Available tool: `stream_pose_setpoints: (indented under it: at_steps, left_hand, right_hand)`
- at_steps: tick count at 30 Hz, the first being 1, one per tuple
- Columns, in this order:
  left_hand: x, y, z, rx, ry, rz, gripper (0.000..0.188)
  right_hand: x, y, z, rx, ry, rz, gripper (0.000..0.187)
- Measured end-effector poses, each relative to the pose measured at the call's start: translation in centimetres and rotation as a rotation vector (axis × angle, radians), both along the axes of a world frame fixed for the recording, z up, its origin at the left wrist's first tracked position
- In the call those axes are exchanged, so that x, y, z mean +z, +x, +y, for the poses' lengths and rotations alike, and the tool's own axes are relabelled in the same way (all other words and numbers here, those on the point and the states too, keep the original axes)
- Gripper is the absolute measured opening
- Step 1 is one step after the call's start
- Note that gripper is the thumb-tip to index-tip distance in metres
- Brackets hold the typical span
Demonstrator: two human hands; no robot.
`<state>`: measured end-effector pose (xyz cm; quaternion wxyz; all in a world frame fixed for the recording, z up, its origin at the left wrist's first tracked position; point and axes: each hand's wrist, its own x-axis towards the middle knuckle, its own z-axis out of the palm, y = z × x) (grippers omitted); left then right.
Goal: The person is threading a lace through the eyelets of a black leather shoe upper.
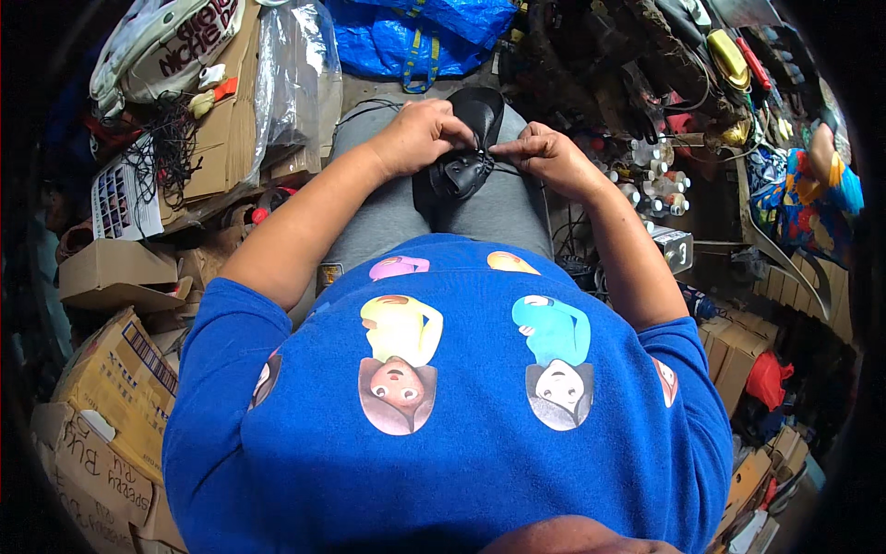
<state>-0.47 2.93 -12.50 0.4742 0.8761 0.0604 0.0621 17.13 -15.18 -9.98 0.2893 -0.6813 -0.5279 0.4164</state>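
A black shoe (461,175) rests on my lap over grey trousers (369,212), its rounded toe toward me and its opening pointing away. My left hand (426,136) is closed, thumb and forefinger pinched together at the lacing in the middle of the shoe. From the other side my right hand (556,159) meets it, also closed in a pinch, its forefinger pointing to the same spot. Thin black shoelace (503,168) shows beside the shoe near the right hand. Fingers hide most of the lace between the two hands.
A blue woven bag (420,42) lies ahead of my knees. Flattened cardboard and clear plastic (295,83) lean at the left, with cardboard boxes (120,272) nearer. Several small bottles (660,185) stand at the right. Farther right appears another person's hand (820,152) by colourful cloth.
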Motion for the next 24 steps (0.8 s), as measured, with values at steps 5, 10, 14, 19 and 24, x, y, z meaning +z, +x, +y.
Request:
stream_pose_setpoints:
  at_steps: [5, 10, 14, 19, 24]
  left_hand:
    - [0.3, -1.2, 0.1, -0.019, 0.166, -0.033, 0.036]
    - [0.5, -1.1, 0.6, -0.042, 0.13, 0.015, 0.044]
    - [0.4, -1.0, 0.8, -0.062, 0.164, 0.039, 0.049]
    - [0.3, -0.9, 1.1, -0.086, 0.131, 0.037, 0.05]
    - [-0.2, -0.9, 1.1, -0.074, 0.119, 0.034, 0.041]
  right_hand:
    - [0.1, -0.2, -0.5, -0.052, -0.01, 0.043, 0.04]
    - [-0.1, 0.1, -0.4, -0.034, -0.008, 0.081, 0.039]
    - [-0.2, 0.2, -0.4, -0.037, -0.015, 0.11, 0.039]
    - [-0.4, 0.2, -0.5, -0.034, 0.004, 0.13, 0.038]
    - [-0.7, 0.4, -0.5, -0.012, 0.028, 0.103, 0.035]
